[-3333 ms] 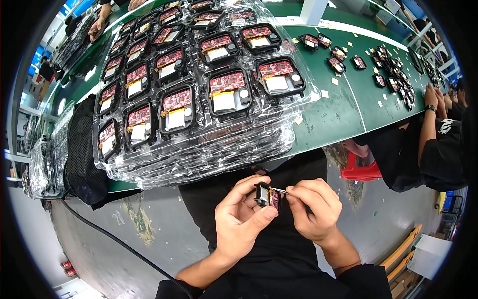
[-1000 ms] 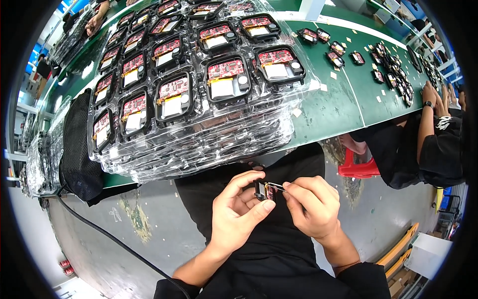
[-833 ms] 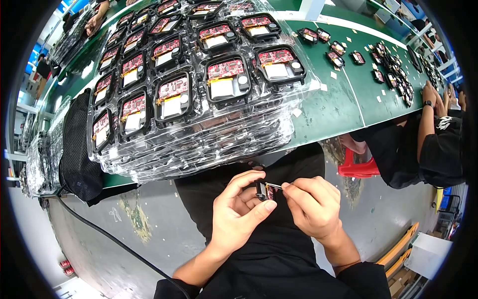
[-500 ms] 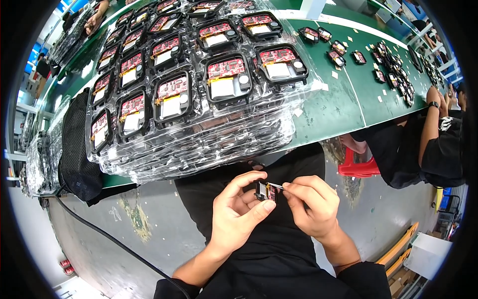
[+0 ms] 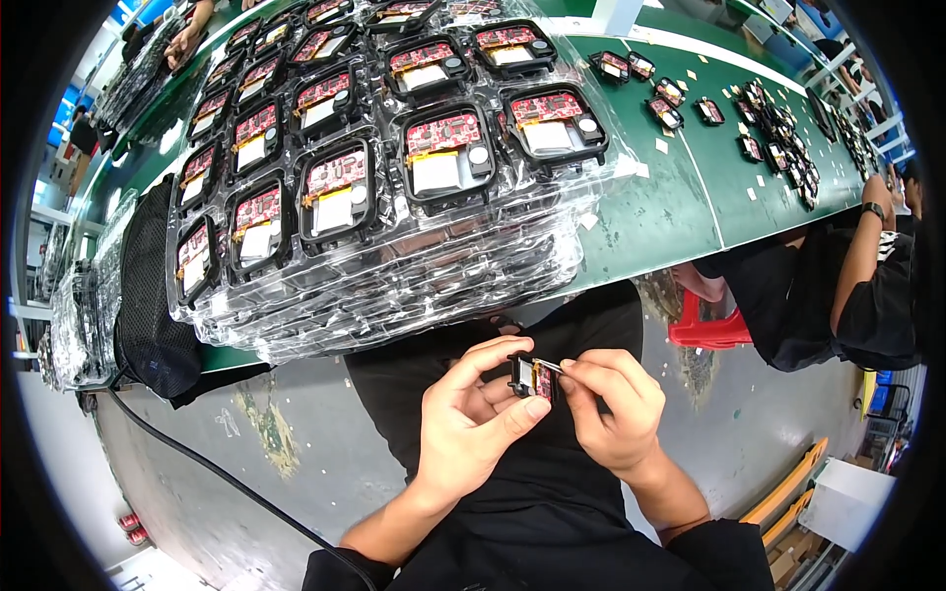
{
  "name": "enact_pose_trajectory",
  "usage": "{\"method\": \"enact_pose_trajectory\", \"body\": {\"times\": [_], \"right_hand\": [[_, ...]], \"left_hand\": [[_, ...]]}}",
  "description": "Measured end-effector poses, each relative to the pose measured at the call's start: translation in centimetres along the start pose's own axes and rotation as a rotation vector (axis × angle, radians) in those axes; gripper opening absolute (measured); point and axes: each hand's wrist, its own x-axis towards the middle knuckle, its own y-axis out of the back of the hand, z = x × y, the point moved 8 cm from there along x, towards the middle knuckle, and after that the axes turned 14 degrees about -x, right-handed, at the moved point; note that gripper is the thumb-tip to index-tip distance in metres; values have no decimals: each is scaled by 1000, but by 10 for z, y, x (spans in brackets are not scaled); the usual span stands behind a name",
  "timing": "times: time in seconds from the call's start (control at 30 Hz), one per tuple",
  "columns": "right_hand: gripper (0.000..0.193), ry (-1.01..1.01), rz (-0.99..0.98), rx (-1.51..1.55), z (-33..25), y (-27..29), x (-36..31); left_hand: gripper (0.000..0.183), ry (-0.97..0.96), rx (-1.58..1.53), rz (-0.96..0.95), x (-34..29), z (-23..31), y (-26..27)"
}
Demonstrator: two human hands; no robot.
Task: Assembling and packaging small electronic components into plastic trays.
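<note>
Green table (image 5: 655,236), stacked clear trays (image 5: 414,286), loose black cases (image 5: 709,111), pale scraps (image 5: 661,146)

We see bright, even indoor light, with white glare off the clear plastic trays (image 5: 414,291) and, at far left, the green workbench (image 5: 650,236). Straight edges bow toward the dark circular rim, and we find the held circuit module (image 5: 537,379) too small for fine detail.

Green workbench (image 5: 641,231), stained grey floor (image 5: 330,433)
</note>
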Motion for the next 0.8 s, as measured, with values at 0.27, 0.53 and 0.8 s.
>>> {"method": "enact_pose_trajectory", "body": {"times": [0.27,0.53,0.8], "right_hand": [[27,147,15,-174,-12,6,2],[27,115,34,-122,-10,4,-2],[29,102,-53,-70,-6,1,-2]], "left_hand": [[52,-51,66,-30,0,2,1],[53,-83,80,-36,-1,1,1],[55,-114,108,-57,-2,3,1]]}}
